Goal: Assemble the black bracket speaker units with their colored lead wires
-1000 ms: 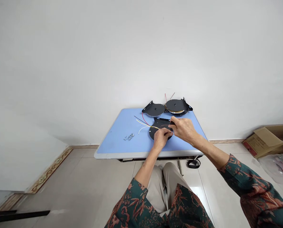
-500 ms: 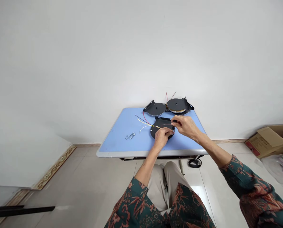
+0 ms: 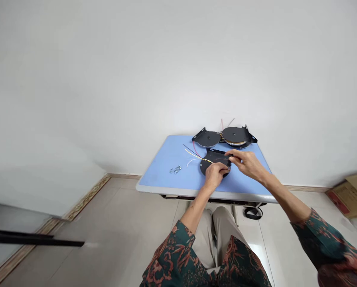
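In the head view, the biggest change is my own: my head has turned, so the blue folding table (image 3: 166, 167) sits further right in the frame, while the work under my hands has barely shifted. The black round metal plate (image 3: 214, 158) lies just below the table's middle, right of centre in the frame. My left hand (image 3: 215, 176) clenches over its lower part, fingers curled down on the metal. My right hand (image 3: 246, 163) pinches at its right edge, thumb and fingers together, though I cannot tell whether they grasp a wire or the plate's rim. A yellow wire (image 3: 196, 154) and a white wire (image 3: 193, 161) trail toward the upper left. Two more black bracketed discs (image 3: 206, 138) sit at the table's far edge, and loose screws (image 3: 175, 170) lie at its left. So the change lies in my view, not my hold.
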The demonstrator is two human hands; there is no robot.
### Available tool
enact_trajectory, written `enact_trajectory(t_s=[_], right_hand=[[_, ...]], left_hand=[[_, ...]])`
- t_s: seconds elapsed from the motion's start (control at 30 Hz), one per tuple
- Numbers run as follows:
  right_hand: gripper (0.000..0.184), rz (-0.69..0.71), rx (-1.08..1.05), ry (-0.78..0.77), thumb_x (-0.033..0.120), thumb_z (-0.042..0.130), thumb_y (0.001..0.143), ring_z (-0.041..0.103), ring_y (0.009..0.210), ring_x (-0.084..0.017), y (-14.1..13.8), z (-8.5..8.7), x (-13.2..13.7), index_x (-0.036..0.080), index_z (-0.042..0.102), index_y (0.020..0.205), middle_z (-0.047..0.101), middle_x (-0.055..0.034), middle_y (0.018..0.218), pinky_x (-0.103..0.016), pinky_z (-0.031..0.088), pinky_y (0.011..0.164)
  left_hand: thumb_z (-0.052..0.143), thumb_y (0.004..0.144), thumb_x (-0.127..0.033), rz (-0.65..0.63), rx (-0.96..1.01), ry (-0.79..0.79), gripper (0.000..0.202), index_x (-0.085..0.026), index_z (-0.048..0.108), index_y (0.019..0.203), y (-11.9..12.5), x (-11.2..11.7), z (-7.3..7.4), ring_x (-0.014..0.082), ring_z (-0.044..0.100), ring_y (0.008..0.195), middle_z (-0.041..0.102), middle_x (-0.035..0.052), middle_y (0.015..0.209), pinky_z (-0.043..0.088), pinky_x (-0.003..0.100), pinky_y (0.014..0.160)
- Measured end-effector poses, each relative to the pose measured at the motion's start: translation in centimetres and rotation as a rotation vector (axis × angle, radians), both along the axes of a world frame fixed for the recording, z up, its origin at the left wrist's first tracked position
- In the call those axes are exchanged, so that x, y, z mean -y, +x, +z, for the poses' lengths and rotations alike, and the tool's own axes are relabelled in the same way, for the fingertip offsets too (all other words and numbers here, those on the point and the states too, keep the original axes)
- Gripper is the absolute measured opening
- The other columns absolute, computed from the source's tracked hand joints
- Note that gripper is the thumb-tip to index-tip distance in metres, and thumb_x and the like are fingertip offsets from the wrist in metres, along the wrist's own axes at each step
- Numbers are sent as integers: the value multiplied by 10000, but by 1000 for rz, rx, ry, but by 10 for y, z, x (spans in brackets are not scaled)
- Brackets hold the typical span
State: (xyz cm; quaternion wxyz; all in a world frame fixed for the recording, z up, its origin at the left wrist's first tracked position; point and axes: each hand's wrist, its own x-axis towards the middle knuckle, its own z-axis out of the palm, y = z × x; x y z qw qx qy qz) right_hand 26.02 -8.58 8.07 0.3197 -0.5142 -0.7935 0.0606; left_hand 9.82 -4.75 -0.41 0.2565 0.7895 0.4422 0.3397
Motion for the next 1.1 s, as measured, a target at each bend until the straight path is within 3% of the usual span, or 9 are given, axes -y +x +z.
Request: enact_trajectory(t_s=[0.07,0.17,0.3,0.4,0.53,0.7,0.83,0.97,1.1], right_hand=[[225,18,-32,19,312,561,932,545,549,-150,5,0,-3,202,751,980,657,-11,636,-267,385,604],[290,-70,-76,206,422,587,925,519,548,-148,2,-9,-7,194,725,811,641,-28,642,-281,366,577],[456,-296,-143,473,549,557,933,416,506,-132,-17,-33,-10,212,523,629,439,26,532,-287,310,545],[478,-421,-206,528,580,544,937,386,499,-126,-27,-46,-12,230,437,629,388,47,533,-287,297,537],[479,-404,-209,500,612,552,924,415,522,-133,-29,-43,-11,224,481,654,408,39,553,-288,319,544],[367,-116,-161,236,521,522,972,469,542,-132,-16,-17,-2,207,712,995,526,14,655,-278,419,575],[384,17,-154,49,531,517,963,543,620,-154,-7,-6,0,224,737,892,633,-44,784,-280,458,556],[487,-141,-178,94,645,527,914,525,575,-161,-5,-12,-4,208,725,827,605,-27,657,-301,449,563],[566,-278,-214,124,722,518,877,484,508,-151,-9,-21,-5,195,715,819,547,0,554,-310,410,556]], left_hand=[[658,893,-123,-11,-5,3,167,-225,789,880,1,0,0,171,690,992,794,-2,1002,469,269,939],[659,900,-139,-18,-20,4,166,-230,797,906,1,-1,-1,170,690,993,794,-3,1025,467,267,943],[647,912,-143,-18,-26,18,172,-221,797,942,2,-2,-3,169,688,995,793,5,1032,461,267,950],[651,914,-146,-27,-29,30,166,-218,794,954,2,-3,-5,168,690,982,793,8,1032,456,275,954],[656,909,-139,-30,-15,58,153,-198,794,938,3,-3,-8,171,691,955,795,18,1013,457,282,936],[628,918,-121,-31,3,50,186,-214,786,888,4,-3,-8,156,686,948,792,0,993,458,263,914],[660,916,-169,-25,7,35,136,-214,780,868,4,-5,-7,158,690,946,792,-5,990,467,273,931],[661,915,-170,-21,28,68,123,-214,773,894,4,-3,-8,169,698,956,783,8,982,495,297,949],[611,940,-139,-34,145,282,197,-182,725,1095,-7,15,-13,182,694,986,762,59,1034,544,310,931]])
